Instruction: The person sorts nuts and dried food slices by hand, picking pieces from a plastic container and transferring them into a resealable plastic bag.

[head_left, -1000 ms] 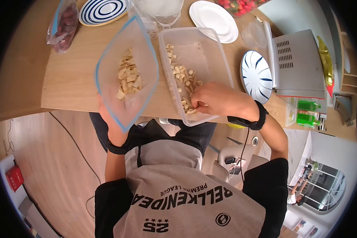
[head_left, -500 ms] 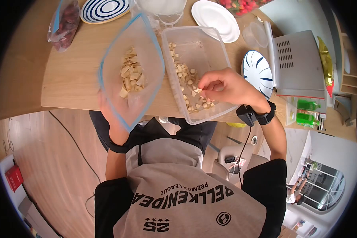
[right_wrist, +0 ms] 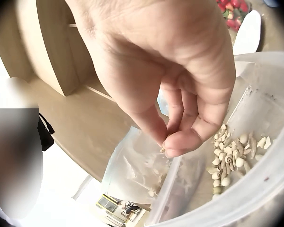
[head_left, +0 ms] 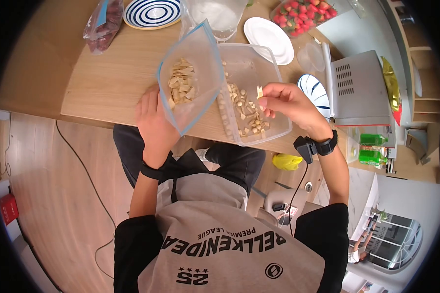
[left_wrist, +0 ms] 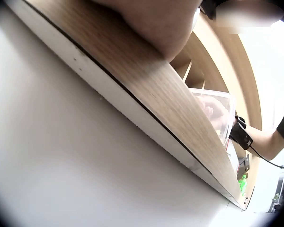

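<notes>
A clear zip bag (head_left: 206, 100) with a blue seal stands mouth-open at the table's front, with pale flat slices (head_left: 182, 84) inside. My left hand (head_left: 155, 124) is at the bag's near left side, fingers side by side; the bag hides its thumb. Beside it, overlapped by the bag, sits a clear plastic box (head_left: 276, 131) with small pale round and flat pieces (head_left: 249, 110) on its floor. Over the box, my right hand (head_left: 289, 101) pinches a pale slice (head_left: 260, 92) between thumb and fingers. The right wrist view shows only a sliver of it at the fingertips (right_wrist: 175, 150).
Behind stand a blue-ringed plate (head_left: 154, 13), a bag of dark red pieces (head_left: 105, 29), a white plate (head_left: 269, 39) and strawberries (head_left: 303, 17) in a clear container. On the right are a striped plate (head_left: 314, 95) and a grey appliance (head_left: 359, 88). A cable runs from the right wrist camera (head_left: 305, 146).
My right hand has risen out of the box's pieces, now with a pale slice in its pinch. The bag has shifted right over the box's edge, and more of my left hand shows.
</notes>
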### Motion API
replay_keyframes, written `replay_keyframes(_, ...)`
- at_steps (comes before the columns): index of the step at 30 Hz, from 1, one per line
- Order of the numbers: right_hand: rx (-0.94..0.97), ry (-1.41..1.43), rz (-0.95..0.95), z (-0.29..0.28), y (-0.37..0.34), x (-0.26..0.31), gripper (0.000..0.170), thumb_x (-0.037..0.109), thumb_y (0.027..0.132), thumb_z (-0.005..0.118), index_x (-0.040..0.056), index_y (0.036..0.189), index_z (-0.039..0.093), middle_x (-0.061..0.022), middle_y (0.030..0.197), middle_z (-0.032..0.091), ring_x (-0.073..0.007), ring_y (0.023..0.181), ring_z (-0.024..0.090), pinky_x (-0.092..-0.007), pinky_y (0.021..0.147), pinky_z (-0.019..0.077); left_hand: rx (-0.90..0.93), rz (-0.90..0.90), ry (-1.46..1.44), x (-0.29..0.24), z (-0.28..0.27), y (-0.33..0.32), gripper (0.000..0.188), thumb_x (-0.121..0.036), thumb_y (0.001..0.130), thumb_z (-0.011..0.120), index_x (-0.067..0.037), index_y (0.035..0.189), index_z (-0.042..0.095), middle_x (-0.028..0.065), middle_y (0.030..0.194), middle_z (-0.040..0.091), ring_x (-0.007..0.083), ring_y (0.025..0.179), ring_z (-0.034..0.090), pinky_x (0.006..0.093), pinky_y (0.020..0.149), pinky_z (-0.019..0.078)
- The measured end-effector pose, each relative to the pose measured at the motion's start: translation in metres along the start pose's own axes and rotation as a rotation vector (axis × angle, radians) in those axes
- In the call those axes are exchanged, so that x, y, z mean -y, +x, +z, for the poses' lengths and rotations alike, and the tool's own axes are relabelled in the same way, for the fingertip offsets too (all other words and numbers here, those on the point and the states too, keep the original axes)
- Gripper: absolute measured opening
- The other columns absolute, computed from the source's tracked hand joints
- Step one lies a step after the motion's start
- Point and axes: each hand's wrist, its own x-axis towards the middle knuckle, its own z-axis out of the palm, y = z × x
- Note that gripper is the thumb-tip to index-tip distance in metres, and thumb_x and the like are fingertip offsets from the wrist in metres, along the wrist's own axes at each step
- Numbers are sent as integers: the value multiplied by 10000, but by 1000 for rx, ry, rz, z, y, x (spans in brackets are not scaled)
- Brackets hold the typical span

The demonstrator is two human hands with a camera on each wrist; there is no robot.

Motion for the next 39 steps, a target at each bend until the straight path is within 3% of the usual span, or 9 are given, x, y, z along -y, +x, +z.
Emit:
replay_keyframes(3, -10, 235, -53, -3, -3, 5, 116, 134, 1010, 721, 34, 1068, 706, -16, 933, 710, -95, 837, 652, -250, 778, 519, 19, -12, -3, -1, -2, 1, 647, -353, 828, 802, 27, 1315, 609, 189, 1282, 648, 389, 1180, 609, 489, 1013, 465)
replay_keyframes(5, -22, 303, -72, -1, -3, 14, 97, 119, 1022, 692, 34, 1070, 689, -18, 915, 685, -99, 823, 622, -251, 768, 505, -45, 11, -47, -3, -3, 4, 432, -232, 807, 814, -53, 1180, 691, 153, 1154, 699, 399, 1084, 632, 497, 942, 481)
replay_keyframes(9, 14, 446, -140, -3, 4, 21, 95, 110, 1047, 647, 23, 1075, 673, -19, 881, 642, -106, 805, 576, -253, 760, 490, -42, 0, -58, -2, -2, 3, 456, -220, 794, 825, -51, 1196, 691, 156, 1151, 697, 400, 1092, 631, 498, 950, 481)
replay_keyframes(10, 17, 441, -141, -1, 6, 25, 95, 110, 1047, 647, 23, 1075, 673, -19, 881, 642, -106, 805, 576, -253, 760, 490, -20, 0, -44, -1, -1, 1, 553, -278, 800, 810, -20, 1260, 644, 166, 1228, 670, 389, 1158, 611, 493, 997, 466)
replay_keyframes(12, 34, 422, -188, 4, 10, 35, 138, 146, 1028, 703, 33, 1106, 718, -24, 943, 709, -107, 850, 657, -251, 761, 517, -2, -1, -27, 0, -1, 0, 654, -336, 805, 795, 11, 1323, 598, 176, 1305, 642, 378, 1225, 592, 487, 1043, 451)
replay_keyframes(21, 60, -3, -377, 51, 31, 102, 157, 175, 1003, 724, 34, 1069, 745, -4, 931, 735, -70, 801, 653, -230, 723, 505, 4, 4, -8, 0, -1, 0, 675, -315, 781, 804, 6, 1332, 584, 185, 1299, 641, 375, 1236, 589, 493, 1047, 448)
replay_keyframes(39, -99, -177, -425, 66, 40, 101, 237, 173, 1003, 721, -10, 1142, 782, -14, 899, 748, -68, 761, 646, -234, 673, 520, -3, -12, -21, -2, -3, 2, 698, -319, 761, 806, 26, 1327, 583, 215, 1284, 642, 394, 1224, 596, 491, 1051, 454)
